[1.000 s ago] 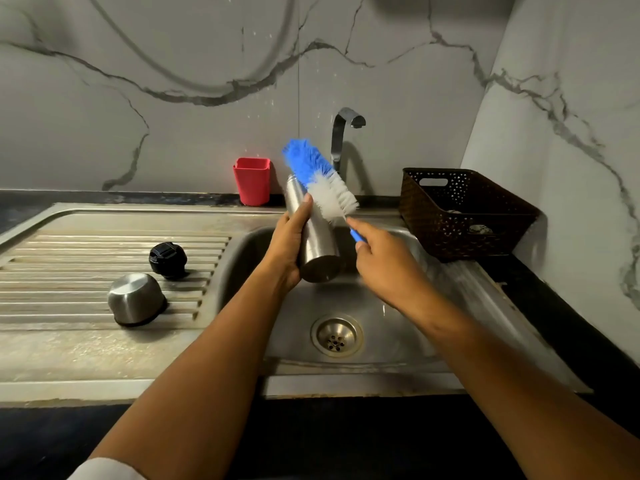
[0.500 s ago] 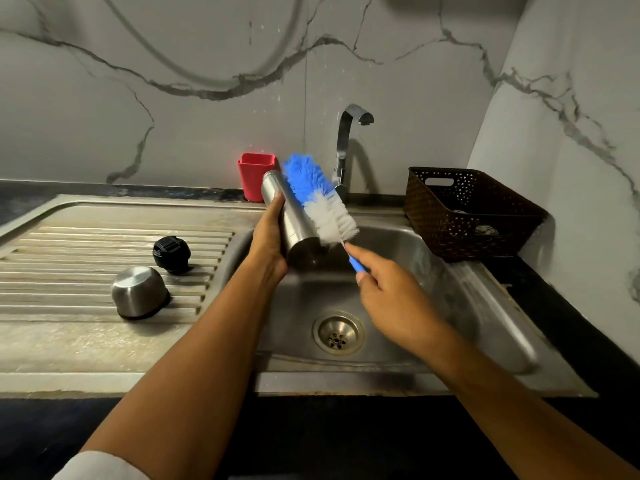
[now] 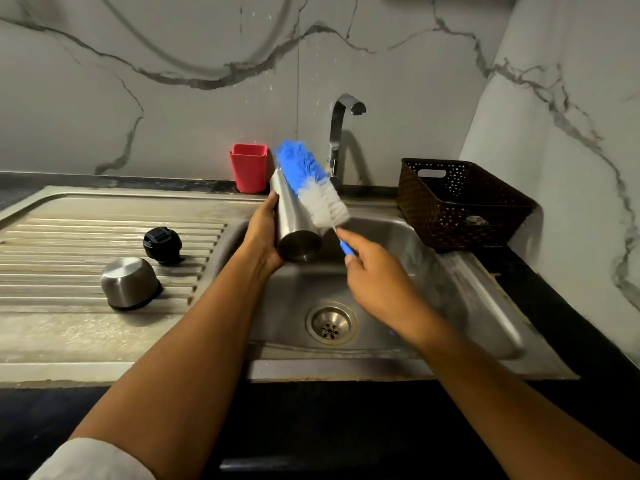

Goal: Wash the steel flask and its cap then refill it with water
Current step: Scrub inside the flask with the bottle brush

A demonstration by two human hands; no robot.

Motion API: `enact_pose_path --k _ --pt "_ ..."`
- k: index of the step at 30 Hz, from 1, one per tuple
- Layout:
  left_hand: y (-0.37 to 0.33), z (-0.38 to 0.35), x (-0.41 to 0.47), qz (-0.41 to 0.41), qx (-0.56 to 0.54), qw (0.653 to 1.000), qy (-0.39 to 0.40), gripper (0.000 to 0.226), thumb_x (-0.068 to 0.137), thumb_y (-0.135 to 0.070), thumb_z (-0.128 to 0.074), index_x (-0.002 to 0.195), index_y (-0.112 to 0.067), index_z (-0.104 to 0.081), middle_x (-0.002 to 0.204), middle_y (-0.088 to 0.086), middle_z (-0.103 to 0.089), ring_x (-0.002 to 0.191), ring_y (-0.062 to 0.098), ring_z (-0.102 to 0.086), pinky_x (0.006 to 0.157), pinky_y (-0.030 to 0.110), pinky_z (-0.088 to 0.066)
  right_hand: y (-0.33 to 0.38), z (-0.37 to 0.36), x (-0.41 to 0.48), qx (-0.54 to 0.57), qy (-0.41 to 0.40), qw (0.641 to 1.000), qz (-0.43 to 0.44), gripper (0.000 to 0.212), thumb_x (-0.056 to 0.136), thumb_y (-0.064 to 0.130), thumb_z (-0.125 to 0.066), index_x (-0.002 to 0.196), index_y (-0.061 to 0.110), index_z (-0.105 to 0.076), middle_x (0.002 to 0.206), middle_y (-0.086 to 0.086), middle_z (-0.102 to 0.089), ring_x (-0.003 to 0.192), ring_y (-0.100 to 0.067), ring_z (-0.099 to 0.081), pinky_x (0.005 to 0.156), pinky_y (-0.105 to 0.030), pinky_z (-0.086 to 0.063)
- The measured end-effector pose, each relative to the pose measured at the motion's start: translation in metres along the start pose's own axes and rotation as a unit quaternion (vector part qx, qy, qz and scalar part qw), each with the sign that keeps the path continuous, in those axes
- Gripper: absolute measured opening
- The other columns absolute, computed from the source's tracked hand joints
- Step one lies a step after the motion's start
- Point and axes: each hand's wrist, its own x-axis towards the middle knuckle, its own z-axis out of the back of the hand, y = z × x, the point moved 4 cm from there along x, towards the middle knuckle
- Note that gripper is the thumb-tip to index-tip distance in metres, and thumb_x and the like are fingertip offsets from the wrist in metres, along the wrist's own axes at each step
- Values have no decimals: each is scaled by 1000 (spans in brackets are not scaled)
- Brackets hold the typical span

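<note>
My left hand (image 3: 262, 233) grips the steel flask (image 3: 294, 223) over the sink basin (image 3: 450, 299), base toward me and mouth tilted away toward the wall. My right hand (image 3: 377, 278) holds the blue handle of a bottle brush (image 3: 313, 183). Its blue and white bristles lie against the flask's right side. On the draining board (image 3: 69, 327) to the left stand the steel cup cap (image 3: 129, 283), upside down, and the black stopper (image 3: 162, 244).
A steel tap (image 3: 341, 133) rises behind the basin; no water runs. A red plastic cup (image 3: 249, 167) stands at the wall. A dark woven basket (image 3: 460, 202) sits right of the sink. The drain (image 3: 331, 323) lies in the basin floor.
The flask and brush have shifted slightly, the flask's base now turned more toward me. The brush still lies along the flask's right side.
</note>
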Motion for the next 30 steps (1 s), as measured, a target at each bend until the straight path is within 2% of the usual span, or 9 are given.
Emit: enact_pose_path --k 3,6,10,14,16,19,22,26,30 --pt "5 -7 -6 14 -1 1000 11 56 102 -58 -51 138 -16 -58 89 13 -79 71 27 -78 59 38 -63 5 1 19 -2 -11 1000 -7 52 108 12 -40 157 32 -41 150 -5 -55 111 -15 -65 80 -15 -50" --pt "-1 -7 -9 12 4 998 55 59 96 -60 -61 133 -14 -62 103 14 -79 82 30 -79 63 43 -64 1 -3 1 -10 5 1000 -7 52 109 16 -40 156 37 -41 143 -2 -60 85 -6 -64 61 -8 -46" --pt "-3 1 -3 19 57 997 44 59 90 -45 -75 137 -13 -61 107 15 -79 83 29 -79 66 42 -63 -5 -2 -15 -1 8 1000 0 51 109 18 -40 155 41 -41 136 1 -64 71 0 -57 55 -5 -40" --pt "4 -10 -8 41 142 987 57 71 78 -43 -85 136 -11 -61 112 16 -76 85 28 -76 70 39 -62 -1 22 23 -35 -29 999 8 50 107 15 -44 153 35 -47 138 -1 -63 100 -9 -62 73 -11 -43" --pt "0 -7 -11 27 214 976 30 66 80 -38 -85 134 -11 -58 111 17 -74 86 27 -73 65 37 -61 -1 41 28 -34 -35 999 16 48 105 14 -48 148 34 -54 111 5 -69 84 -2 -59 74 -17 -44" --pt "-8 5 -6 -58 348 936 -8 64 81 -24 -85 135 -17 -51 113 12 -68 92 25 -69 67 35 -58 -2 83 17 -56 -48 996 42 43 103 16 -55 138 40 -61 77 19 -59 56 1 -57 60 -23 -47" --pt "-11 11 1 -108 405 908 -25 68 77 -13 -87 135 -14 -53 115 11 -67 88 20 -67 65 31 -55 9 126 0 -158 -80 982 61 39 102 20 -59 135 40 -65 69 20 -60 62 -11 -61 63 -31 -48" --pt "-9 9 5 -151 542 826 -29 80 65 -26 -91 135 -21 -53 119 6 -67 98 23 -67 83 40 -60 25 131 8 -307 -72 947 63 40 102 24 -55 135 45 -63 112 9 -74 90 -18 -67 78 -33 -53" --pt "0 -12 -4 -206 718 664 12 86 69 -33 -90 142 -26 -46 118 -1 -63 97 17 -59 80 35 -52 23 88 38 -359 -25 932 47 47 97 18 -53 133 45 -63 125 0 -70 104 -30 -67 84 -42 -57"
